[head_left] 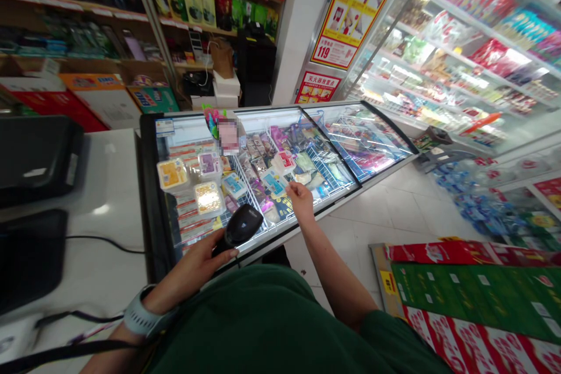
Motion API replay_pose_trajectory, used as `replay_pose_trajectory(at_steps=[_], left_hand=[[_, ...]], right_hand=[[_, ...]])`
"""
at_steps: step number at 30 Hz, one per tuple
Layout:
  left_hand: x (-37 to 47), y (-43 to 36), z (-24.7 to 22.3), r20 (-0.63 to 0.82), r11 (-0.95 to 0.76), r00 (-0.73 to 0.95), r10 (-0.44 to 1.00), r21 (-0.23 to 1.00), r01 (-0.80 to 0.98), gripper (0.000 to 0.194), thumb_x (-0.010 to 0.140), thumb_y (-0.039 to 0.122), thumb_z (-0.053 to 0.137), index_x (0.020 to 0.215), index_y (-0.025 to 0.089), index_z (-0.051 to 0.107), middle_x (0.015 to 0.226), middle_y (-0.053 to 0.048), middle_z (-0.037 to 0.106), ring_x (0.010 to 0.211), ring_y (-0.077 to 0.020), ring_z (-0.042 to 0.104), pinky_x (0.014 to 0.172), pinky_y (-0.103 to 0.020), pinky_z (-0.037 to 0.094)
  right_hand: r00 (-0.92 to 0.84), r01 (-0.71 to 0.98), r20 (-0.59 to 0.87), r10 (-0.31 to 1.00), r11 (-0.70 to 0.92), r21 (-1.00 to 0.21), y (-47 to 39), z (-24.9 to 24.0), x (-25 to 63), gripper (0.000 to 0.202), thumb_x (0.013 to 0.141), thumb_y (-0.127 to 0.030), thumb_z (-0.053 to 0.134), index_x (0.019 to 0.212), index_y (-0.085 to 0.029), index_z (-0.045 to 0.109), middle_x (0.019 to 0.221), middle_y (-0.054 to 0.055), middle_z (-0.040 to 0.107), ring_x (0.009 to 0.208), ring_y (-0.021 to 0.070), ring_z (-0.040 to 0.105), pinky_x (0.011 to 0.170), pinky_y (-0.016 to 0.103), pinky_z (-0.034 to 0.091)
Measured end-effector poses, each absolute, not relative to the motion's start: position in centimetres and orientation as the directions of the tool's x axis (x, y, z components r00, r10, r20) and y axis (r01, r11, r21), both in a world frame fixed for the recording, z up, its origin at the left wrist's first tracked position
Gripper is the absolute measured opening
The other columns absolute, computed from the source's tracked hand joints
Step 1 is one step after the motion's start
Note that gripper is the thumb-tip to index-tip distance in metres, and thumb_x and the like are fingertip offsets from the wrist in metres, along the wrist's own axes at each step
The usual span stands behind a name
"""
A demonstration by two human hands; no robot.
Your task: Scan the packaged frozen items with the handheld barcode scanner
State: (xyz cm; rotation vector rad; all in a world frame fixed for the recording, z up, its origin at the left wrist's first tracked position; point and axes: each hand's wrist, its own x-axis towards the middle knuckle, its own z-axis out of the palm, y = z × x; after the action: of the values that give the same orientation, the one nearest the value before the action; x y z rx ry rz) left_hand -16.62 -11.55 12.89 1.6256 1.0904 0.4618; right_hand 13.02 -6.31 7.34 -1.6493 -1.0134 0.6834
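My left hand [202,256], with a pale watch on its wrist, is wrapped round a black handheld scanner [243,225] over the near edge of a glass-topped freezer [284,234]. Pinched at its right edge, a clear box with a blue label [274,182] is in my right hand [300,200]. Just above it is a box with a red label [284,162]. Further left on the glass lie an orange-labelled box [172,174], a purple-labelled box [210,165], a yellow one [209,198] and another blue-labelled box [235,185].
A white counter [105,187] with black devices and cables adjoins the freezer on the left. Stacked red and green cartons [477,286] stand at the lower right. Shelves and a lit refrigerated display [460,41] are behind.
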Motion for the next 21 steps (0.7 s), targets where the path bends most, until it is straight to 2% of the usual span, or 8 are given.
replay_pose_trajectory(at_steps=[3,8,15,21], left_hand=[[-16.7,-11.4,12.7,-0.226,-0.011,0.512,0.829,0.908,0.418,0.062,0.080,0.052,0.063,0.131,0.018,0.058,0.135,-0.011,0.062,0.124,-0.0318,0.055,0.109,-0.047,0.039],[-16.8,-11.5,12.8,-0.213,-0.009,0.502,0.838,0.915,0.402,0.059,0.080,0.052,0.063,0.128,0.019,0.060,0.133,-0.010,0.063,0.127,-0.0318,0.053,0.110,-0.047,0.038],[-17.5,-11.7,12.5,-0.230,0.032,0.476,0.849,0.921,0.388,0.054,0.080,0.054,0.063,0.122,0.021,0.063,0.127,-0.008,0.067,0.125,-0.0323,0.055,0.107,-0.045,0.041],[-18.8,-11.6,11.7,-0.257,0.071,0.448,0.856,0.918,0.391,0.057,0.080,0.054,0.063,0.127,0.021,0.060,0.128,-0.006,0.067,0.123,-0.0293,0.057,0.106,-0.039,0.043]], right_hand=[[0.475,0.285,0.036,0.879,-0.115,-0.952,-6.2,7.1,13.2,0.031,0.075,-0.041,0.065,0.095,-0.018,0.070,0.079,0.002,0.069,0.071,0.0169,0.062,0.070,0.030,0.051],[0.526,0.188,-0.033,0.850,-0.154,-0.970,-5.3,6.0,14.1,0.036,0.072,-0.043,0.067,0.097,-0.017,0.070,0.077,0.001,0.070,0.070,0.0174,0.065,0.070,0.030,0.053],[0.607,0.131,-0.093,0.789,-0.214,-0.968,-1.1,5.0,17.0,0.041,0.072,-0.047,0.066,0.095,-0.013,0.069,0.067,0.002,0.068,0.062,0.0164,0.064,0.063,0.029,0.053],[0.638,0.113,-0.172,0.751,-0.312,-0.943,3.2,4.7,19.2,0.028,0.075,-0.040,0.063,0.085,-0.015,0.069,0.058,0.001,0.066,0.056,0.0148,0.063,0.054,0.024,0.047]])
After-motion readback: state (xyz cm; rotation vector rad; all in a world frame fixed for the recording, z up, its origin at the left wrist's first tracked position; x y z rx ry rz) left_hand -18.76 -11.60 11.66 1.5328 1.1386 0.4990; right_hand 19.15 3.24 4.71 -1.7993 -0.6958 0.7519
